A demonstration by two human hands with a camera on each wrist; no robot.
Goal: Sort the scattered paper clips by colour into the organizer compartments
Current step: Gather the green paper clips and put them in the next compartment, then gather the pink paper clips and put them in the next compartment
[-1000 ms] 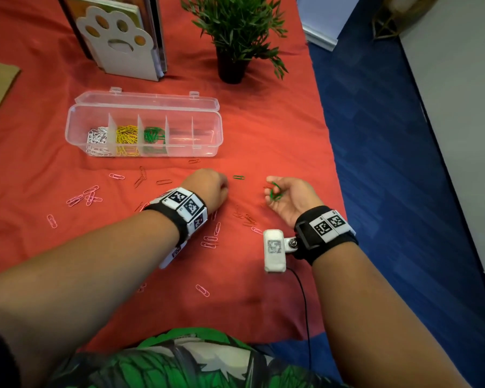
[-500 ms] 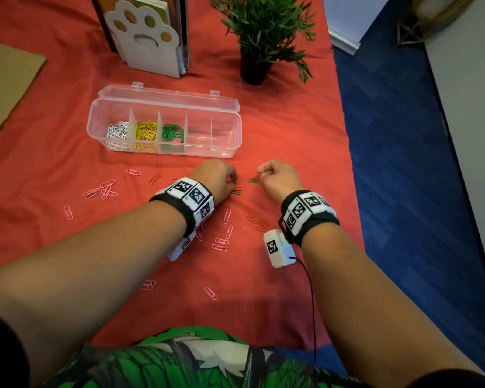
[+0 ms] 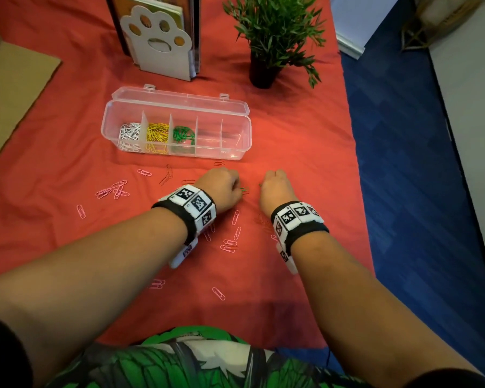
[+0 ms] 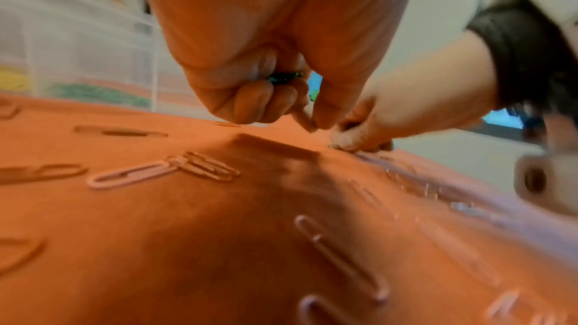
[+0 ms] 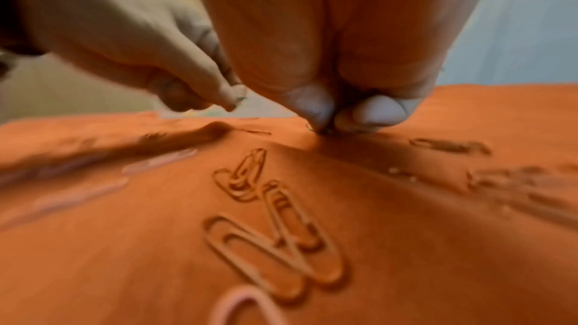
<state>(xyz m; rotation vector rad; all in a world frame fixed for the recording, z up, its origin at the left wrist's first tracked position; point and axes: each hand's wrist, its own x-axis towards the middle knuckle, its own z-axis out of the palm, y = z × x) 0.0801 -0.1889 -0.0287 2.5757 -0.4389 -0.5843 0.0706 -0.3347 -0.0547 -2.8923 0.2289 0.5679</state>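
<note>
From the head camera, both hands work knuckles-up on the red-clothed counter (image 3: 305, 130), just in front of the clear organizer (image 3: 237, 135). White, yellow and green clips already fill its three left compartments; the two right ones look empty. The left hand (image 3: 221, 189) is curled, with a loose green paper clip (image 3: 244, 190) at its fingertips; the right hand (image 3: 276, 189) is curled just beside it. Pink paper clips (image 3: 115, 189) and orange ones lie scattered around both wrists.

The left wrist camera shows the left hand (image 4: 272, 78) holding green clips (image 4: 285, 77) tucked in its curled fingers while thumb and forefinger meet in a narrow pinch just above the cloth.

The right wrist camera shows the right hand (image 5: 344, 98) with thumb and fingertip pressed together on the cloth over something small and greenish; whether it is gripped yet I cannot tell. Orange paper clips (image 5: 275, 226) lie nearer the lens.

To do this well, I would slide a nail under each clip, lift cleanly, then empty both hands into the green compartment.
</note>
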